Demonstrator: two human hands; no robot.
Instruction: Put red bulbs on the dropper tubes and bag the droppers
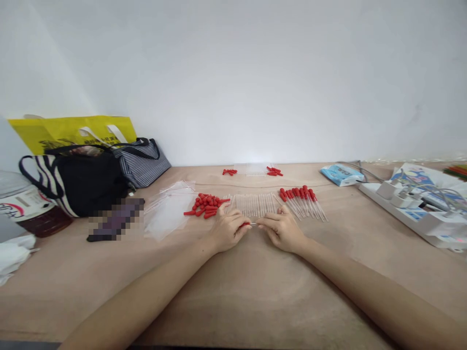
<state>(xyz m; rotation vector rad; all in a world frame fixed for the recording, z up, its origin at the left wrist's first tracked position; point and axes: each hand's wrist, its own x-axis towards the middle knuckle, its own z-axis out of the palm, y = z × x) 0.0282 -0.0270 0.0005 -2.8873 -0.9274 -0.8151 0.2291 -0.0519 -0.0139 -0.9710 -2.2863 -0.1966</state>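
Note:
My left hand point(229, 228) pinches a red rubber bulb point(246, 224), whose narrow end points right. My right hand point(280, 228) grips a thin clear dropper tube point(254, 224) that meets the bulb's end between the two hands. Just beyond them lies a row of clear tubes point(251, 204), side by side. To the left is a heap of loose red bulbs point(207, 204). On the right, several droppers with red bulbs fitted point(304, 197) lie fanned out, tubes toward me.
Clear plastic bags point(170, 209) lie left of the bulbs. Farther left are a black bag point(87, 182), a striped bag point(144, 163) and a bottle point(36, 209). A power strip point(408, 214) with chargers and a blue packet point(341, 175) sit right. Small bulb groups point(274, 171) lie near the wall.

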